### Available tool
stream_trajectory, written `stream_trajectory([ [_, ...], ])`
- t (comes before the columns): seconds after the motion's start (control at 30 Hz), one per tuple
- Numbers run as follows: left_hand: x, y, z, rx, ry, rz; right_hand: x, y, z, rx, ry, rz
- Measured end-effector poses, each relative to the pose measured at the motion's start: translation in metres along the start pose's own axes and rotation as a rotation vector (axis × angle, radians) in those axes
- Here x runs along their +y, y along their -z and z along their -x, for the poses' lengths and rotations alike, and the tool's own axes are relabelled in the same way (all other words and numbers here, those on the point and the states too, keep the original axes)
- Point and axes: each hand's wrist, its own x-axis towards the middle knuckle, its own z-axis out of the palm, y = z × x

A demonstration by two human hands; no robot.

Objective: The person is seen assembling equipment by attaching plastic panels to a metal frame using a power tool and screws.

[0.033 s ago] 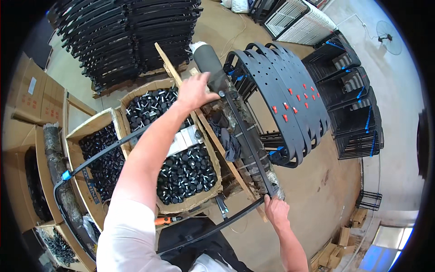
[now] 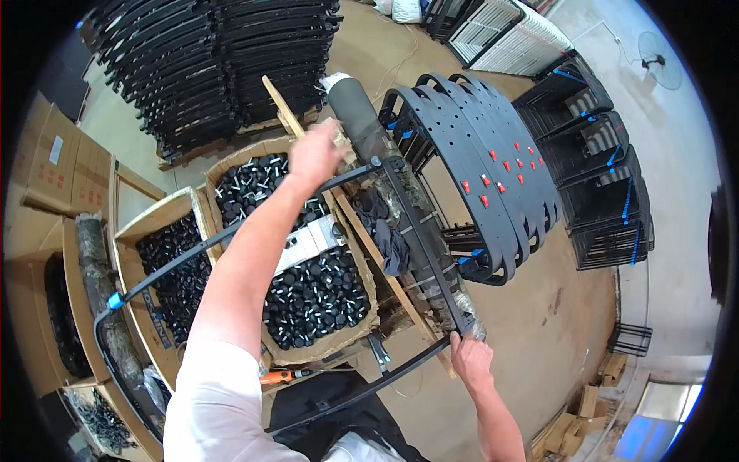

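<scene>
A black tubular metal frame [image 2: 422, 245] with a blue band on its left bar lies across the boxes and the padded roll. My right hand [image 2: 471, 358] is closed round its near right corner. My left hand [image 2: 314, 158] is beside the far bar, short of the far right corner; its fingers are smeared by motion. Under my left arm is a cardboard box [image 2: 376, 308] of black round-headed screw feet [image 2: 315, 296]. A pale block [image 2: 312, 242] lies among them. Another carton [image 2: 127, 266] to the left holds small black parts [image 2: 173, 246].
A wrapped grey roll [image 2: 358, 112] and a wooden strip [image 2: 385, 277] run beside the box. On the right stand curved black panels [image 2: 454, 138] with red pieces on them. Stacked black frames [image 2: 223, 69] rise at the far left. An orange-handled tool [image 2: 279, 377] lies near me.
My left hand has moved left and slightly nearer, away from the frame's far right corner. My right hand keeps its hold on the near corner.
</scene>
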Motion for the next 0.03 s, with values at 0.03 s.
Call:
stream_trajectory([
  [0.03, -0.0387, 0.0044, -0.0014, 0.209, 0.184, -0.039, -0.0047, -0.0008, -0.0014, -0.032, -0.014, -0.013],
])
